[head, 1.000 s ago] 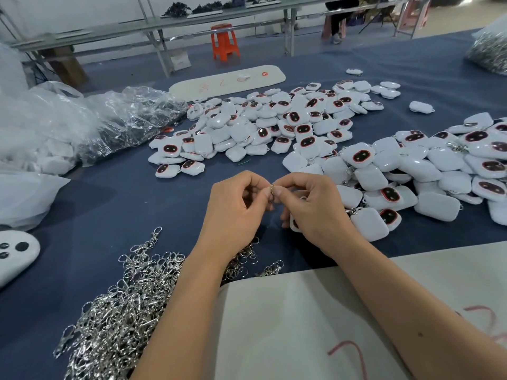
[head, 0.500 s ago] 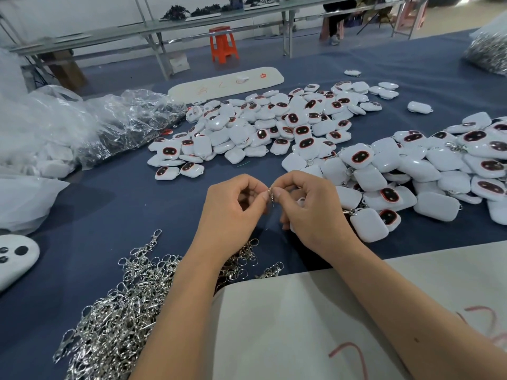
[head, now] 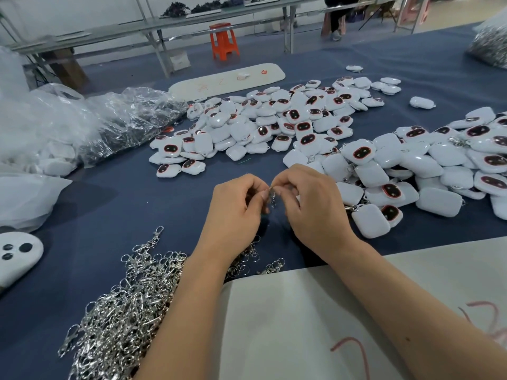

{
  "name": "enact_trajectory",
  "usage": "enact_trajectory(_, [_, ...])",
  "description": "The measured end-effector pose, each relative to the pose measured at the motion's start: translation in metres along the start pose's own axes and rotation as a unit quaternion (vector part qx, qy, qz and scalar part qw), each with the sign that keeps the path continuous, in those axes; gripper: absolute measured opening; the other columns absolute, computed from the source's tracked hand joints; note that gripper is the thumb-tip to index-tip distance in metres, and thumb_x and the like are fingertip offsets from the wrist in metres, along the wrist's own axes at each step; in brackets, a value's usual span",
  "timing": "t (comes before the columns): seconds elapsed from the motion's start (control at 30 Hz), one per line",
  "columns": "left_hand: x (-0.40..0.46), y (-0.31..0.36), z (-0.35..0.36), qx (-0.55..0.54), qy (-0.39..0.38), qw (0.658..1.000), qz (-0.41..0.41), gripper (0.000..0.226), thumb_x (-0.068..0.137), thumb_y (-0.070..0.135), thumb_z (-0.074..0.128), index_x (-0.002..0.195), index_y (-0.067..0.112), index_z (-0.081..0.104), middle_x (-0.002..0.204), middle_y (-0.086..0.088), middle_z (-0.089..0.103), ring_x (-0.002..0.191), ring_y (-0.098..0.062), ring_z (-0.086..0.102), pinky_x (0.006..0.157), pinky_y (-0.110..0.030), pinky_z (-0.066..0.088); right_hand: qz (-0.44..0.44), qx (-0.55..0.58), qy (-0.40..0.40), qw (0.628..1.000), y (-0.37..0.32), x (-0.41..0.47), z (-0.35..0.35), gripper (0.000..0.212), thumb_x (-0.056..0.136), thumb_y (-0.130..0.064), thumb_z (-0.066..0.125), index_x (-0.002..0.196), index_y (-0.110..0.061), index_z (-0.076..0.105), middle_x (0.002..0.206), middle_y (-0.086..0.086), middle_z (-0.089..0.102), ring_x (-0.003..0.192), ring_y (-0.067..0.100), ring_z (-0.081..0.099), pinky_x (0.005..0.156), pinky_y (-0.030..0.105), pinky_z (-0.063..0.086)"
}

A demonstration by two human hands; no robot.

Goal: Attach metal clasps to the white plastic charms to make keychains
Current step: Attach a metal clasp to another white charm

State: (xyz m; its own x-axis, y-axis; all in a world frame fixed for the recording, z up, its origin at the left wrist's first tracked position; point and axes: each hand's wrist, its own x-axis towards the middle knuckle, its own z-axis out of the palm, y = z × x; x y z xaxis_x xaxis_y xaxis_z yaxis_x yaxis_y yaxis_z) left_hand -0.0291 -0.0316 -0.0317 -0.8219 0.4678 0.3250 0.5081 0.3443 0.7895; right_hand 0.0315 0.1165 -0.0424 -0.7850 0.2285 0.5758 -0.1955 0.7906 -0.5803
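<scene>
Here both hands [head: 274, 204] pinch a metal clasp [head: 272, 198], hanging lengthwise downward.

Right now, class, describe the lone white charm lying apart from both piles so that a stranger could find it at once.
Start at the blue table and find the far pile of charms. Look past its right end, above the nearer right-hand pile. There one lone charm lies on bare cloth, touching no other, plain white side up.
</scene>
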Motion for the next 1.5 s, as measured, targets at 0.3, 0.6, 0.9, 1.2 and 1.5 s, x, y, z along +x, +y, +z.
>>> enact_trajectory(0.3, [0.0, 0.003, 0.006, -0.018, 0.037, 0.999, 0.019, 0.024, 0.097, 0.005, 0.058, 0.083, 0.023, 0.064, 0.072, 0.006, 0.069, 0.073, -0.015, 0.069, 0.076, -0.041, 0.058, -0.007, 0.03, 0.039, 0.999, -0.004, 0.0, -0.001, 0.013, 0.097, 0.0, 0.063, 0.089, -0.009, 0.067, 0.077, -0.013, 0.055, 0.066, 0.005, 0.051, 0.069, 0.024, 0.042])
enact_trajectory(0.6, [-0.001, 0.001, 0.005, -0.021, 0.029, 0.998, 0.046, 0.021, 0.097, 0.007, 0.057, 0.084, 0.022, 0.063, 0.073, 0.006, 0.068, 0.073, -0.015, 0.068, 0.074, -0.04, 0.058, 0.002, 0.045, 0.027, 0.999, -0.003, 0.002, -0.001, 0.015, 0.096, 0.001, 0.063, 0.088, -0.011, 0.066, 0.072, -0.024, 0.05, 0.064, -0.003, 0.053, 0.068, 0.014, 0.041])
enact_trajectory(0.9, [-0.001, 0.002, 0.011, -0.033, 0.06, 0.996, 0.049, 0.022, 0.096, 0.009, 0.055, 0.082, 0.025, 0.06, 0.071, 0.006, 0.066, 0.07, -0.019, 0.067, 0.07, -0.045, 0.058, -0.001, 0.059, 0.021, 0.998, -0.008, 0.0, -0.001, 0.012, 0.099, 0.001, 0.057, 0.092, -0.008, 0.061, 0.08, -0.016, 0.051, 0.069, 0.017, 0.058, 0.067, 0.044, 0.053])
enact_trajectory(1.2, [0.0, 0.002, 0.01, -0.02, 0.065, 0.996, 0.058, 0.018, 0.095, 0.01, 0.057, 0.083, 0.023, 0.06, 0.074, 0.006, 0.066, 0.072, -0.02, 0.068, 0.068, -0.038, 0.055, 0.016, 0.032, 0.046, 0.998, -0.012, 0.0, -0.001, 0.022, 0.088, 0.015, 0.056, 0.102, -0.002, 0.056, 0.107, 0.009, 0.049, 0.086, 0.012, 0.045, 0.078, 0.022, 0.04])
enact_trajectory(1.5, [0.003, -0.005, 0.005, 0.022, 0.064, 0.997, 0.045, 0.022, 0.093, 0.011, 0.061, 0.08, 0.029, 0.06, 0.074, 0.011, 0.066, 0.071, -0.013, 0.067, 0.062, -0.018, 0.05, 0.066, 0.038, 0.038, 0.996, -0.006, -0.004, 0.0, 0.044, 0.082, 0.013, 0.069, 0.108, -0.015, 0.048, 0.11, 0.004, 0.056, 0.099, -0.001, 0.059, 0.083, 0.015, 0.046])
